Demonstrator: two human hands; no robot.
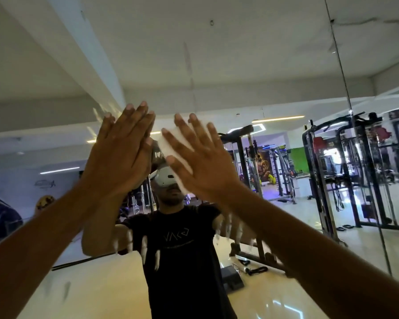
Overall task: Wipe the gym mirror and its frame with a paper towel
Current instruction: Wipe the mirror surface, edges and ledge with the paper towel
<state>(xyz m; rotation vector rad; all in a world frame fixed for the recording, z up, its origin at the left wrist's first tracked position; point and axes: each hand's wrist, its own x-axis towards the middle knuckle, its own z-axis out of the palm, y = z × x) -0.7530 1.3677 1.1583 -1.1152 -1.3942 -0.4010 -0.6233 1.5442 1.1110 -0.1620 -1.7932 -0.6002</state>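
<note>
Mid-wipe: right hand [203, 157] flat, fingers straight, pressing paper towel [171, 143] on mirror [274, 72]. Left hand [122, 148] open, probably touching glass beside towel. Next: streaks below towel, then frame.

black cable machines [346, 171], glossy floor [274, 300]

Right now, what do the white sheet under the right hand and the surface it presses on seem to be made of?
The white sheet looks like soft, matte paper towel: thin, slightly creased, with no shine. The surface looks like glossy mirror glass: it reflects the person, the gym machines and the ceiling lights, and carries whitish streaks.
</note>
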